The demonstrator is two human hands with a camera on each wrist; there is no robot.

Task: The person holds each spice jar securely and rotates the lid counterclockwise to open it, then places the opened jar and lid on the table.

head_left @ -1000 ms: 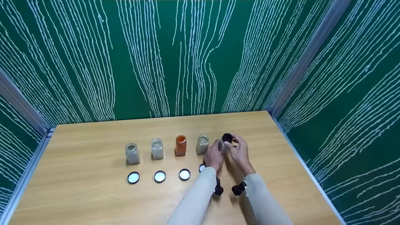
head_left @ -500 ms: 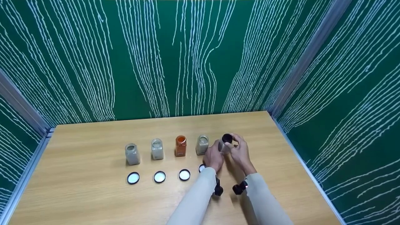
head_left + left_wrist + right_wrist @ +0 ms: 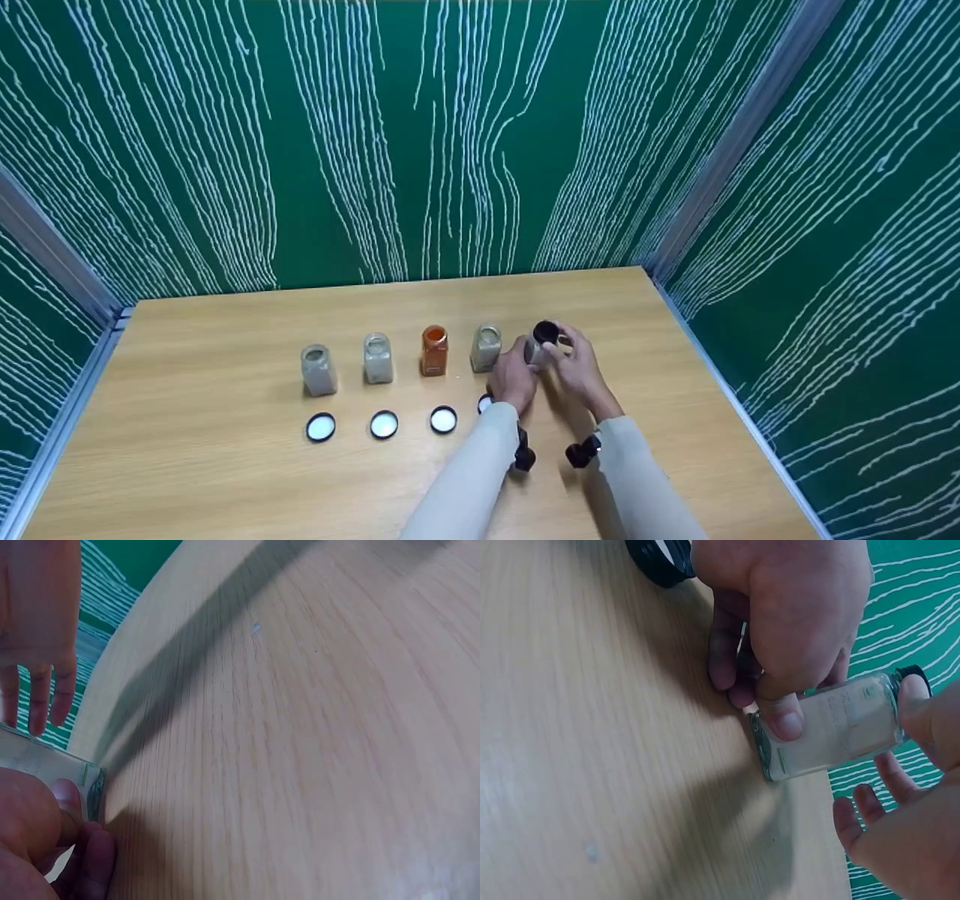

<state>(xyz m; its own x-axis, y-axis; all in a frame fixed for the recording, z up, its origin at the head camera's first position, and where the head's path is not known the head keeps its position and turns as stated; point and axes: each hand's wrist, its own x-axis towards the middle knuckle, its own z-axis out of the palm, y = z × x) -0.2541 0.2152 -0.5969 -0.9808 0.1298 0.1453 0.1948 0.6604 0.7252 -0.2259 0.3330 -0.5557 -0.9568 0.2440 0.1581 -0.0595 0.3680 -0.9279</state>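
on the wooden table (image 3: 225, 465), left to right: a grey jar (image 3: 318, 369), a pale jar (image 3: 378, 358), an orange jar (image 3: 434, 349) and another grey jar (image 3: 486, 347), all open, with loose lids (image 3: 382, 424) in front. the left hand (image 3: 514, 377) grips the fifth jar (image 3: 829, 727), which stands at the right end of the row. the right hand (image 3: 576, 364) pinches its black cap (image 3: 545, 331), fingers curled on top. since a second ago the right wrist has swung outward while the jar stayed put, so the cap looks to be turning; which way, i cannot tell.
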